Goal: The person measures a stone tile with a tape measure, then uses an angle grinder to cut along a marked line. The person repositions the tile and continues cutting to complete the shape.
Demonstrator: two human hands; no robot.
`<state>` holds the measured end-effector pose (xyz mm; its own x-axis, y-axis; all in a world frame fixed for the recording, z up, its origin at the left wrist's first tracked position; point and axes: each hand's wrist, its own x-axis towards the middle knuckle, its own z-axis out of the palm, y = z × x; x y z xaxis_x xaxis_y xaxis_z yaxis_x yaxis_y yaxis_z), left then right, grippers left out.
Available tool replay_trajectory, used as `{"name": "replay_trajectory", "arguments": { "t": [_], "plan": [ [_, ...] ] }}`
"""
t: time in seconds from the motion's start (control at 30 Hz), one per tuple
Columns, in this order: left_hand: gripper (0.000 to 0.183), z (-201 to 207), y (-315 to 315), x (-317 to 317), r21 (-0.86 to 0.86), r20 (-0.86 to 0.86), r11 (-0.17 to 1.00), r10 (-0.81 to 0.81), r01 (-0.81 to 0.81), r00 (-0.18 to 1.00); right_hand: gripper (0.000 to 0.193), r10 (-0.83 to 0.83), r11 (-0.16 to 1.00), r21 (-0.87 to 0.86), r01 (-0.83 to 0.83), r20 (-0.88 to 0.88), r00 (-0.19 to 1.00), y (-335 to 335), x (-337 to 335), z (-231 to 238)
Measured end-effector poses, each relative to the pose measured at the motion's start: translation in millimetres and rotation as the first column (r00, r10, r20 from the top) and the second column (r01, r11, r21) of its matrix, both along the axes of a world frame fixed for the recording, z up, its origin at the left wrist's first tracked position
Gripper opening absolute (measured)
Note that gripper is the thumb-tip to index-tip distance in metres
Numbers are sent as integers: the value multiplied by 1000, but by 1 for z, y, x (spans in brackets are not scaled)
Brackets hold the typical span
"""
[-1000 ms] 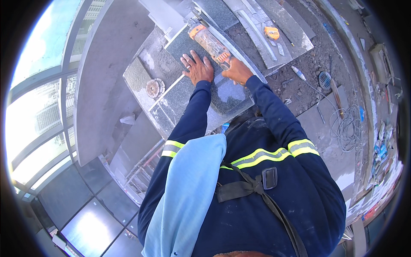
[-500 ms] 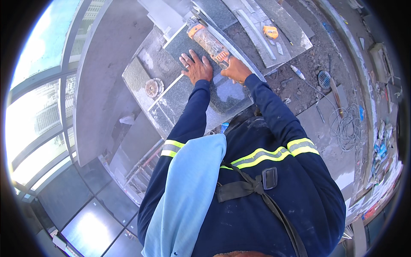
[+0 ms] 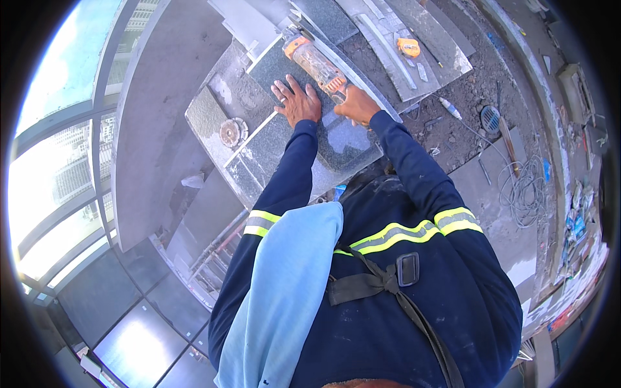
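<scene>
My right hand (image 3: 358, 105) is closed round the rear handle of a dusty orange angle grinder (image 3: 318, 66). The grinder's head lies at the far end of a dark grey stone slab (image 3: 266, 68), along its right edge; its disc is hard to make out. Flat on the same slab, fingers spread, rests my left hand (image 3: 297, 102), just left of the grinder body. A round grinding disc (image 3: 233, 132) lies on the stone to the left of my left hand.
An orange tape measure (image 3: 408, 47) lies on stone pieces at the far right. A cable with a white connector (image 3: 449, 108) runs to a coil (image 3: 522, 191) on the right. A round drain grate (image 3: 490, 119) sits in the dirt. Large windows (image 3: 61, 149) stand at left.
</scene>
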<state>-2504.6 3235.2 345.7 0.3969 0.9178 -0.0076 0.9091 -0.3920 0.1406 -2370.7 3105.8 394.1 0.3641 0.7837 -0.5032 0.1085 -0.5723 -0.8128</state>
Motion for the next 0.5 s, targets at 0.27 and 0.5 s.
{"name": "replay_trajectory", "arguments": {
  "t": [0.27,0.5],
  "plan": [
    [71,0,0,0,-19,-13,1000,10,-10,1000,50,5,1000,19,-5,-5,1000,-10,-3,-2],
    [71,1,0,1,-5,-7,1000,5,-5,1000,47,21,998,61,-17,-58,998,-10,-1,-2]
  ]
}}
